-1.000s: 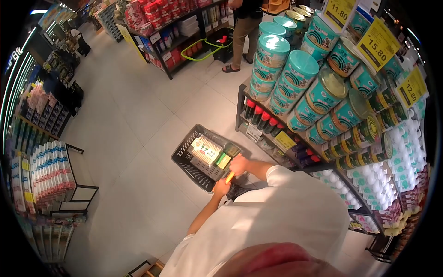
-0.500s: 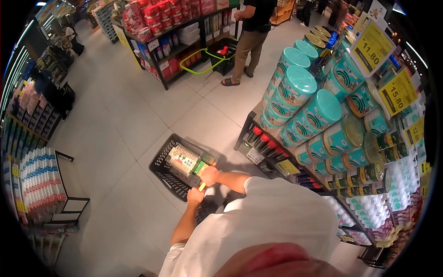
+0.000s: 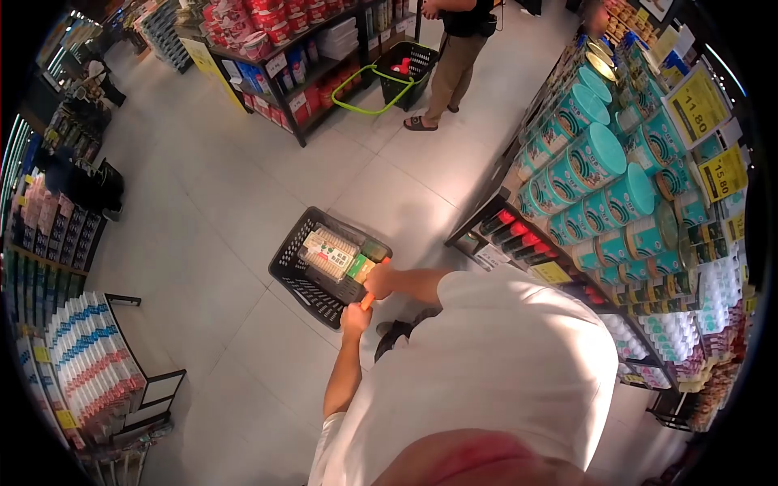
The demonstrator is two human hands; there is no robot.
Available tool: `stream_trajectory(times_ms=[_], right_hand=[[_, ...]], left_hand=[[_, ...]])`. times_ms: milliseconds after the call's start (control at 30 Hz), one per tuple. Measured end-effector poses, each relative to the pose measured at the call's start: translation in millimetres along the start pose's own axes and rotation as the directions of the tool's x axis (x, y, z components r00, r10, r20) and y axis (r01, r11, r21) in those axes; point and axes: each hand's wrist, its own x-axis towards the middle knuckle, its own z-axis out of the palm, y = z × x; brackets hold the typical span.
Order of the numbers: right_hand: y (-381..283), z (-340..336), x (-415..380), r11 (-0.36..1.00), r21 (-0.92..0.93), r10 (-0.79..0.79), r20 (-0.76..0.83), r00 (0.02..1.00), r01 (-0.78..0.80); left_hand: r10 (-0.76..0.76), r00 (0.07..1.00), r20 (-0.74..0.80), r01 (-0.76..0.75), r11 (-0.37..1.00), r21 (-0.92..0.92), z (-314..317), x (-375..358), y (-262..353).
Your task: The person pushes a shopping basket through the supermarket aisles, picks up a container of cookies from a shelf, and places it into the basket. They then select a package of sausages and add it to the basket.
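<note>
A black perforated shopping basket (image 3: 296,261) is in front of my body, above the tiled floor. Both my hands are closed around its orange handle (image 3: 369,300). My left hand (image 3: 355,318) grips the lower left part of the handle, and my right hand (image 3: 378,279) holds the upper right part. Inside the basket lies a clear-topped package (image 3: 328,254) with a white label, and beside it, close to my right hand, a green and yellow pack (image 3: 360,268). The fingertips of both hands are partly hidden.
Shelving with teal canisters (image 3: 596,158) stands on the right. A person (image 3: 454,69) stands ahead near a black basket with a green handle (image 3: 397,77) and a shelf of red goods (image 3: 279,32). White and blue packs (image 3: 89,340) fill a rack at lower left.
The view has shifted. My basket and both hands appear slightly higher and further right, still joined at the handle. The teal canisters and the person ahead also sit further right.
</note>
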Motion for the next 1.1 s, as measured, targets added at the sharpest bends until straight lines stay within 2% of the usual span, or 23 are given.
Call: stream_trajectory(times_ms=[33, 133, 200, 233, 300, 400, 533, 767, 967, 1100], right_hand=[[-4, -20, 8, 1.0, 0.016, 0.018, 0.055, 0.998, -0.019], [-11, -66, 32, 0.996, 0.03, 0.085, 0.06, 0.995, -0.087], [-12, -104, 43, 0.999, 0.02, 0.038, 0.066, 0.997, -0.039], [-4, -105, 64, 1.0, 0.019, 0.018, 0.074, 0.997, -0.02], [4, -111, 100, 1.0, 0.014, -0.028, 0.1, 0.995, 0.026], [20, -131, 147, 0.999, 0.014, -0.037, 0.097, 0.995, 0.035], [41, -161, 210, 0.999, 0.025, -0.024, 0.045, 0.999, 0.022], [81, -241, 326, 0.999, 0.047, -0.026, 0.038, 0.999, 0.024], [122, -295, 428, 0.998, 0.006, -0.063, 0.072, 0.995, 0.063], [152, -343, 494, 0.997, -0.014, -0.069, 0.094, 0.993, 0.07]], left_hand=[[0.004, 1.0, 0.011, -0.004, 1.0, -0.005, -11, 12, -7], [0.031, 0.999, 0.036, -0.032, 0.999, 0.021, -40, 45, -22], [0.047, 0.999, 0.015, -0.048, 0.997, 0.063, -58, 69, -35], [0.087, 0.995, -0.055, -0.081, 0.991, 0.11, -58, 86, -48], [0.101, 0.995, -0.024, -0.099, 0.993, 0.069, -82, 107, -57], [0.049, 0.999, 0.014, -0.049, 0.998, 0.03, -134, 132, -54], [0.048, 0.995, -0.086, -0.043, 0.997, 0.06, -171, 190, -71], [0.058, 0.998, -0.021, -0.056, 0.996, 0.066, -254, 309, -105], [-0.062, 0.998, 0.006, 0.062, 0.998, 0.003, -326, 392, -113], [-0.049, 0.999, 0.019, 0.049, 0.998, 0.031, -376, 462, -121]])
